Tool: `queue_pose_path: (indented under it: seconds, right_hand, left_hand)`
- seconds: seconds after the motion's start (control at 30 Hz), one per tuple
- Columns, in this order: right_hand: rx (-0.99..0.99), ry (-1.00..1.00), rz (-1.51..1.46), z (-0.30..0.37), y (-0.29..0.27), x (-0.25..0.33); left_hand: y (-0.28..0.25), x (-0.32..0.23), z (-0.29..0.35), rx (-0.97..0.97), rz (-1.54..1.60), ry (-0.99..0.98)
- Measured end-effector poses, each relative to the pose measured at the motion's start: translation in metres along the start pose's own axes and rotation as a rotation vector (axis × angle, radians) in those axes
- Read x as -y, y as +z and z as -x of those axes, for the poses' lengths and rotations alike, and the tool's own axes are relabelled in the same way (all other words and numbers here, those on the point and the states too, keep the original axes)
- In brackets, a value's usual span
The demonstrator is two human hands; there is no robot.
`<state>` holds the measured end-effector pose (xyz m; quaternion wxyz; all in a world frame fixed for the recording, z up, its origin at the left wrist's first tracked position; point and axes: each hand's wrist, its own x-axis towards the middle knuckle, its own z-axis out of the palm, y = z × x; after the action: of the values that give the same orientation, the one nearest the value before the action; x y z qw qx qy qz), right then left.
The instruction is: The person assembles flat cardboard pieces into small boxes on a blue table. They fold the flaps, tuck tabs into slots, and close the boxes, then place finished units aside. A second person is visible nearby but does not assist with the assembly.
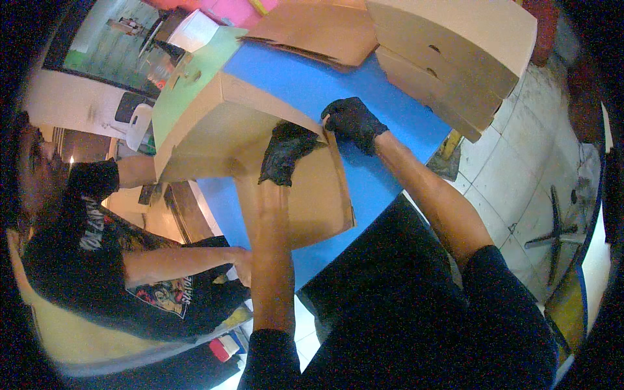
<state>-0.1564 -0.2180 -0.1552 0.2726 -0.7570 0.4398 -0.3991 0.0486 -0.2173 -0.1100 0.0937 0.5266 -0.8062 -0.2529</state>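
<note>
Your blue table (305,78) bears the open box (234,140). Your left hand (288,153) reaches inside; you can't tell whether its fingers grip. Your right hand (354,123), fingers curled, grasps the box's edge.

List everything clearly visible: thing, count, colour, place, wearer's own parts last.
Open cardboard box: one, brown, centre
Tabletop: one, blue, beneath box
Cardboard sheets: several, brown, top centre
Cardboard stack: one, brown, upper right
Green surface: one, green, upper left
Container: one, white, upper left
Floor tiles: several, white, right
Star-shaped base: one, dark, right
Co-worker: one, black shirt, left
Left hand: one, black glove, inside box
Right hand: one, black glove, at box edge
</note>
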Motion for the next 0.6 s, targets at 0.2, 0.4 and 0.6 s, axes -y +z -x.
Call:
queue_pose_path:
  seconds: [0.2, 0.4, 0.6]
  right_hand:
    - [-0.173, 0.081, 0.240, 0.002, -0.001, 0.014]
    - [0.083, 0.026, 0.121, -0.002, -0.004, -0.007]
    - [0.041, 0.020, -0.406, 0.003, -0.013, -0.009]
  left_hand:
    - [0.019, 0.014, -0.003, -0.083, -0.002, 0.024]
    - [0.036, 0.043, 0.000, -0.187, -0.138, 0.158]
    - [0.037, 0.052, -0.006, -0.306, -0.297, 0.335]
